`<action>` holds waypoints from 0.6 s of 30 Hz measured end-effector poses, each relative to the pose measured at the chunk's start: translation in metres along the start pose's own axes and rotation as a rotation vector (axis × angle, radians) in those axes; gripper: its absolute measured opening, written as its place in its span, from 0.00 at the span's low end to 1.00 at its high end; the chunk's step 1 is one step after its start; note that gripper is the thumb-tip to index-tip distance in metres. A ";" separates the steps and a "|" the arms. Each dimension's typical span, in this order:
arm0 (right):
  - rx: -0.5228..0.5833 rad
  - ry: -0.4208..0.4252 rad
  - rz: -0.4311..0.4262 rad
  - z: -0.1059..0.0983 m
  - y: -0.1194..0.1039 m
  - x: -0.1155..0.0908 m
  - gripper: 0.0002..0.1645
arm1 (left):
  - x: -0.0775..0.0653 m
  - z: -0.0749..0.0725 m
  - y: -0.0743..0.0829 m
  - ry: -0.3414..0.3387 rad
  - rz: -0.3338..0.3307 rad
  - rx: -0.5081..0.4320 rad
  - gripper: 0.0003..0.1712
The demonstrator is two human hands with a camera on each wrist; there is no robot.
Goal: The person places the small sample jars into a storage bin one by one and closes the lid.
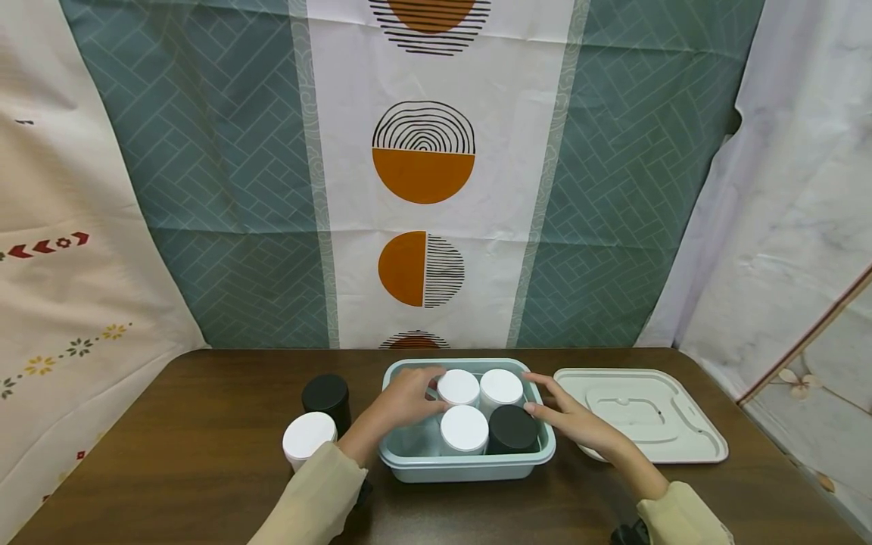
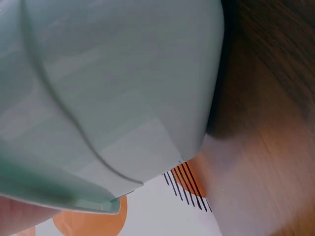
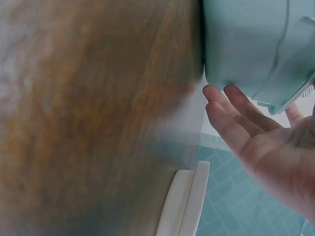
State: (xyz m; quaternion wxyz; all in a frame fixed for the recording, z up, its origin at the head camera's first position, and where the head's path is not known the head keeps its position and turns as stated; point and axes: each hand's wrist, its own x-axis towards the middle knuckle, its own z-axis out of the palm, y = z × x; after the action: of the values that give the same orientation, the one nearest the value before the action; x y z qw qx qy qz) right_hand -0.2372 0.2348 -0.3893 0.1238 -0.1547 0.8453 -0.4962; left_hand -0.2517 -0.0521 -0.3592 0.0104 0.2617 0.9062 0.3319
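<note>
A pale blue-green plastic bin (image 1: 470, 471) stands on the table with jars inside. My left hand (image 1: 406, 397) reaches over its left side, with thumb and forefinger curled round the left edge of the back-left white jar (image 1: 458, 387). Over the right rim, my right hand (image 1: 568, 415) has its fingertips beside the back-right white jar (image 1: 501, 387) and a black jar (image 1: 512, 430). Another white jar (image 1: 464, 429) stands front left among them. In the right wrist view, the outer fingers (image 3: 226, 120) extend loosely outside the bin wall (image 3: 241, 49). The left wrist view shows mostly the bin's outer wall (image 2: 128, 73).
Left of the bin, a black jar (image 1: 327, 400) and a white jar (image 1: 309, 437) stand on the brown wooden table (image 1: 204, 454). A flat off-white lid (image 1: 681, 435) lies to the right. Patterned cloth (image 1: 259, 189) hangs behind the table.
</note>
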 end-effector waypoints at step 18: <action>-0.019 -0.005 -0.010 -0.002 -0.001 0.000 0.35 | -0.038 -0.035 -0.005 0.134 -0.024 -0.061 0.29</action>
State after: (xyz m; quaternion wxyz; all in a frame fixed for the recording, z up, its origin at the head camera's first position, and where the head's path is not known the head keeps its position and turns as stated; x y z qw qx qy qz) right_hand -0.2380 0.2357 -0.3873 0.1219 -0.1613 0.8489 -0.4883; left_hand -0.2282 -0.0947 -0.3406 -0.0385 0.2277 0.8974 0.3760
